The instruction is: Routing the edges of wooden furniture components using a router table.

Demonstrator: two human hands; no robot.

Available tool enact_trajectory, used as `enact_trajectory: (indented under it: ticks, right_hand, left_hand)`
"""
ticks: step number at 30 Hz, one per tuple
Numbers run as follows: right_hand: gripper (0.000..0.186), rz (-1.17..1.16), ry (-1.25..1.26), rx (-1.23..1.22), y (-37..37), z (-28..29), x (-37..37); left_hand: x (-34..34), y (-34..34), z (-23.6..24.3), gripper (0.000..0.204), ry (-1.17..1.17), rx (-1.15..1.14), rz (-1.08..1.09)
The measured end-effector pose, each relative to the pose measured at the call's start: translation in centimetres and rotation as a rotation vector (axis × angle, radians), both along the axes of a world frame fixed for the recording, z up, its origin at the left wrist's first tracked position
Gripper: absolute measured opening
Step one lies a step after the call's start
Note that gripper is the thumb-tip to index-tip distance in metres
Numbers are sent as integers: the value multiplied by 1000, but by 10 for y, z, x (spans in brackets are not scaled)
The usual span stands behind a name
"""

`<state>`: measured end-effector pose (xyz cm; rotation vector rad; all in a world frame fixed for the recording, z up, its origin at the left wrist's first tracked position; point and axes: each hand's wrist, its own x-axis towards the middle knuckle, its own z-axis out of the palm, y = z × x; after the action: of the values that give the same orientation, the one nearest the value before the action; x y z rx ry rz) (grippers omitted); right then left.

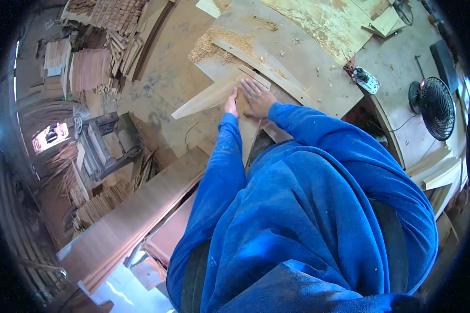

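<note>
A pale tapered wooden board (196, 103) lies at an angle on the wide work panel (340, 95), its narrow end reaching out to the left. My left hand (231, 104) grips the board, thumb along it; the fingers underneath are partly hidden. My right hand (257, 98) lies on the wood just beside it, fingers stretched out and flat. Beyond both hands a long wooden strip (277, 80) runs diagonally, near a pile of shavings (211, 49).
A black fan (437, 109) and a white power strip (366, 80) are at the right. Stacked planks (83, 70) stand at the left, above a metal machine (107, 146). A long wide board (115, 214) lies by my left side.
</note>
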<state>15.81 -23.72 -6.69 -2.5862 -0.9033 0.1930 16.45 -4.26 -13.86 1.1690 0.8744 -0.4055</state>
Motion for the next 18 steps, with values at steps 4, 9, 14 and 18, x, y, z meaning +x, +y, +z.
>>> enact_trajectory:
  ticks: [4, 9, 14, 18]
  right_hand:
    - [103, -17, 5, 15, -9, -5, -9]
    - [105, -11, -21, -12, -20, -6, -20]
    - [105, -42, 20, -48, -38, -12, -40]
    - [106, 1, -32, 75, -36, 3, -46]
  left_hand:
    - [-8, -18, 1, 65, -73, 67, 19]
    - [-17, -29, 2, 66, -65, 9, 3]
    - [-32, -55, -1, 69, -39, 86, -47]
    - [-43, -13, -79, 75, -125, 138, 6]
